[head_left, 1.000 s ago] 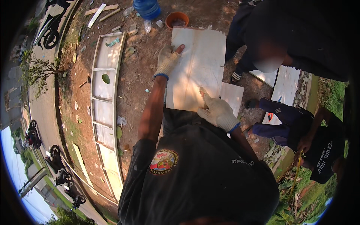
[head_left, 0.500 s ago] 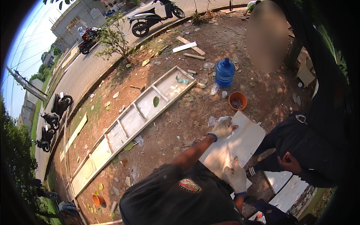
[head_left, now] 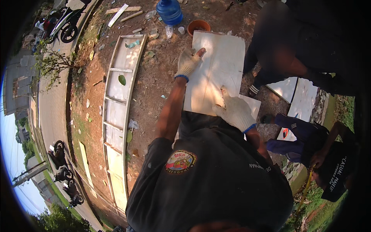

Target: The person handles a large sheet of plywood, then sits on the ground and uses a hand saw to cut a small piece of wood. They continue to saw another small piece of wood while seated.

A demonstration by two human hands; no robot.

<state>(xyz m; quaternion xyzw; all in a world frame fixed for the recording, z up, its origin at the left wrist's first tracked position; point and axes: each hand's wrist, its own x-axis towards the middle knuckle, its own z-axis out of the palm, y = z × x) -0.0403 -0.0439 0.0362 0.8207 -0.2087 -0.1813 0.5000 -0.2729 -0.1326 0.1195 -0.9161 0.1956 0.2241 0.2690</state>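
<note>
A pale, roughly rectangular thin wooden board [head_left: 216, 58] lies in front of my body, with sunlight and shade across it. My left hand [head_left: 188, 63], in a cream knitted glove with a blue cuff, grips its left edge, the bare thumb tip over the top face. At the near right edge my right hand [head_left: 236, 111], gloved the same way, is closed on the board with a digit along the top face. The fingers beneath the board are hidden. Another pale panel [head_left: 252, 105] shows partly behind my right hand.
Left lies a long framed panel [head_left: 116, 96] on bare soil. Beyond the board stand an orange pot [head_left: 199, 26], a white cup [head_left: 181, 29] and a blue water jug [head_left: 169, 13]. A dark-clothed person is close on the right; another, lower right, holds a yellow tape measure [head_left: 309, 181].
My view has turned, so the surroundings appear rotated and the board more upright. Both hands remain at the board's edges. The person with the tape measure has come into view.
</note>
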